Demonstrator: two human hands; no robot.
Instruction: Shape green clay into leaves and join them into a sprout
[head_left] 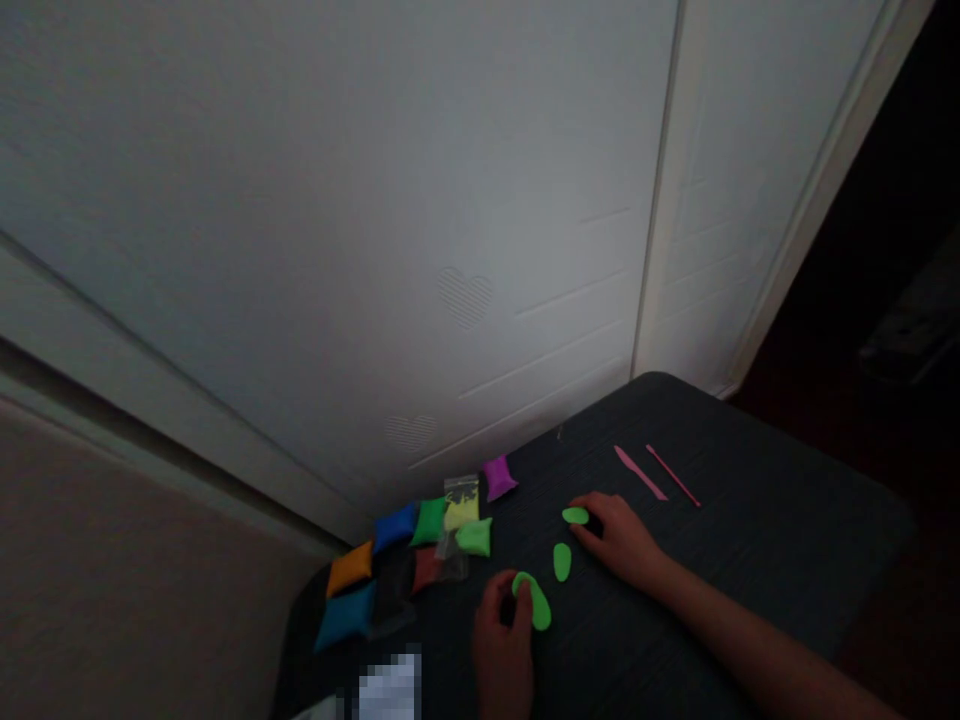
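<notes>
My left hand [504, 630] pinches a larger, elongated piece of light green modelling clay [538, 608] between thumb and fingers, just over the dark table. A smaller green clay oval [575, 516] is held at the fingertips of my right hand [616, 535]. Between the two hands, another flat green clay oval [562, 562] lies on the tabletop, with neither hand touching it. A light green clay packet [475, 538] rests to the left, beyond my left hand.
Several coloured clay packets, among them an orange packet [350, 569] and a purple packet [499, 478], lie along the left and back of the dark table [787, 540]. A pink plastic knife [640, 473] and a thin pink stick [673, 476] sit at right. White panels [450, 180] stand behind.
</notes>
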